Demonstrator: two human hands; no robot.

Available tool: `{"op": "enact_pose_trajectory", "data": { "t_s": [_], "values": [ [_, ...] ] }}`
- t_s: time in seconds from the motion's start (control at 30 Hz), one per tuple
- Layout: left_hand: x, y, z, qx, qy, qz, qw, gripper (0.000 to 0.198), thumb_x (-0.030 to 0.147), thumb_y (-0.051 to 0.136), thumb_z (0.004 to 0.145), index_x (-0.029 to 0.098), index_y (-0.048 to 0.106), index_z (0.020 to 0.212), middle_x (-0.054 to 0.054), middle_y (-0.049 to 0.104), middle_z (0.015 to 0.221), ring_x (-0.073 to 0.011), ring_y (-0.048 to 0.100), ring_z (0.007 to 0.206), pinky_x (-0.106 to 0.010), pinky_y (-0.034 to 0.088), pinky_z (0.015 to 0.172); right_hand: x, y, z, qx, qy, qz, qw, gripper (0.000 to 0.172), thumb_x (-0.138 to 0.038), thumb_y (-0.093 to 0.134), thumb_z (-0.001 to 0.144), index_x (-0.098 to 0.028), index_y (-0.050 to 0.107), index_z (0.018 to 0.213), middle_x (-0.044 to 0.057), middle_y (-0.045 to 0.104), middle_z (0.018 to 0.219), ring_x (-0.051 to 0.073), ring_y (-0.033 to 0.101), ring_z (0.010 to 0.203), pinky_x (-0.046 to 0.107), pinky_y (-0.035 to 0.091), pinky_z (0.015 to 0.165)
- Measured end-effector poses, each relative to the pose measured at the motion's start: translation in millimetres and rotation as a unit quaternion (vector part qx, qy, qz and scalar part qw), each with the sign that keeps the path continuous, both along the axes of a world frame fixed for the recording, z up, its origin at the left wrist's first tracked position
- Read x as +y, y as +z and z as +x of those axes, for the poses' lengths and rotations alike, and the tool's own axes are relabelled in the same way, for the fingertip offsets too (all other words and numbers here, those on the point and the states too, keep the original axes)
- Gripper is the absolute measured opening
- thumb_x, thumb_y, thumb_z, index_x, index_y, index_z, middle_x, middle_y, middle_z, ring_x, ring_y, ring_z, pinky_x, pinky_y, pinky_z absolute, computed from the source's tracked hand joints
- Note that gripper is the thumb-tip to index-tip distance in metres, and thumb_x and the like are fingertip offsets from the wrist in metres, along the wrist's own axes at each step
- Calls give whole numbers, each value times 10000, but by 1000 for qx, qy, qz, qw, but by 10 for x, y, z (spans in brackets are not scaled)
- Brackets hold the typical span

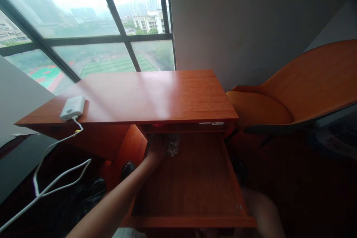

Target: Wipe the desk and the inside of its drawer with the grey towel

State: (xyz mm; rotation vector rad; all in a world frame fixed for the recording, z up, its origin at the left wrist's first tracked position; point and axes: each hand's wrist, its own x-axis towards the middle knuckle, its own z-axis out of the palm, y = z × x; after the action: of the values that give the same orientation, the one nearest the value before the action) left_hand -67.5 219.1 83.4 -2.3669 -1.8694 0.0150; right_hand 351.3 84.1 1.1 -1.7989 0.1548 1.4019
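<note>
Left hand [157, 148]: at patterned cloth [172, 149]; fingers dim, I cannot tell if gripping.
Drawer [192, 180]: stands open below desk [192, 95].

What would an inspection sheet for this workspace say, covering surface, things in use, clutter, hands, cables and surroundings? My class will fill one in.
Surface: wooden desk, glossy, with window light reflecting on top.
Things in use: drawer, pulled out; patterned item lies inside, toward the back left.
Clutter: white device near the desk's front left edge; dark crinkled plastic below, at left.
Hands: left hand reaches into the drawer beside the patterned item; too dim to judge its grip. Right hand: nothing seen.
Cables: white cable plugged into the device, looping down at left.
Surroundings: window behind the desk; orange chair at right.
</note>
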Motion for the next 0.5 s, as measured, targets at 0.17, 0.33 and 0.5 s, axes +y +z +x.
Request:
{"op": "enact_pose_trajectory", "data": {
  "t_s": [0.17,0.33,0.5],
  "values": [
    [-532,52,-22,82,-28,-21,996,526,36,425,795,34,478,1318,-263,476,1347,-354,424,1274,-456,357,1018,8,70,-33,-10,3,-18,1000,153,-423,600,601,-451,587,750,-10,572,609,270,634,623,340,428,345],
    [-828,98,-23,105,-45,-13,993,537,70,434,793,39,477,1327,-270,463,1359,-363,410,1285,-488,283,1068,-183,183,-252,23,11,7,1000,215,-422,611,736,-330,611,931,7,624,740,196,626,687,313,501,469],
    [-746,80,-72,94,-33,6,995,580,127,485,768,36,461,1340,-256,438,1390,-374,362,1313,-516,205,1099,-633,202,-1065,91,5,48,995,260,-392,580,818,-253,584,1037,40,626,1014,166,610,887,311,537,673]
  ]
}}
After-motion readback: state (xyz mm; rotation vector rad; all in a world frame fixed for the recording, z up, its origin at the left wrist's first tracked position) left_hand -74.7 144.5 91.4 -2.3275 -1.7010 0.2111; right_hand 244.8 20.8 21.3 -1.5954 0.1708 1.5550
